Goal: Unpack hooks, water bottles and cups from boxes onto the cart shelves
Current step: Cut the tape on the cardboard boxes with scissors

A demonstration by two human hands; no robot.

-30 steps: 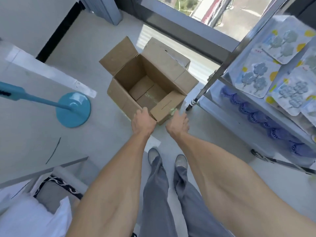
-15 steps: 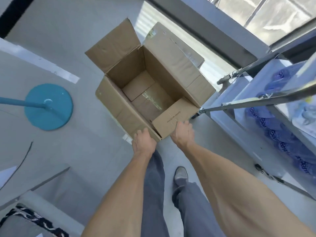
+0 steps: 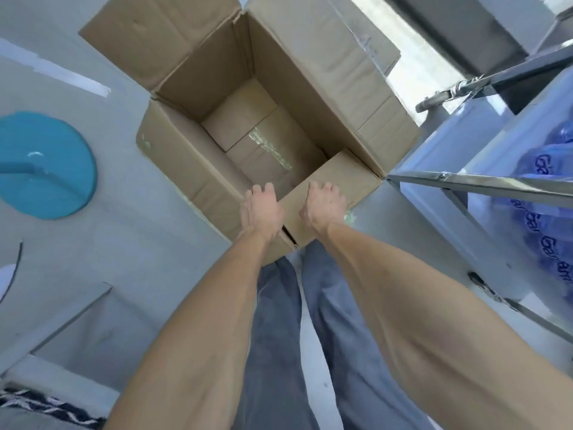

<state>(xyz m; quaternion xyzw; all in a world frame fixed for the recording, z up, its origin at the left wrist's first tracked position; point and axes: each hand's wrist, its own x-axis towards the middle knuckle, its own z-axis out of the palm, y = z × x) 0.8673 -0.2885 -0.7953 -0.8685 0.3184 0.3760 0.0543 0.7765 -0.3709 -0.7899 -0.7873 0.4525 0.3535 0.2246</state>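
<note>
An open cardboard box (image 3: 192, 162) stands on the floor in front of me, flaps spread out, with only its taped bottom showing inside. My left hand (image 3: 262, 209) grips the near corner of the box with its fingers curled over the rim. My right hand (image 3: 325, 206) grips the near flap beside it, knuckles up. The metal cart (image 3: 465, 178) stands just right of the box. Blue-wrapped water bottles (image 3: 555, 169) lie on its lower shelf.
A second cardboard box (image 3: 366, 35) sits behind the open one by the window. A teal round stand base (image 3: 46, 166) rests on the floor at left. One cart caster (image 3: 434, 102) is close to the box's right side. My legs are under my arms.
The view has dropped much closer to the box. Both hands stayed at its near corner, the left now over the rim. The upper cart shelf with hook packs has left view.
</note>
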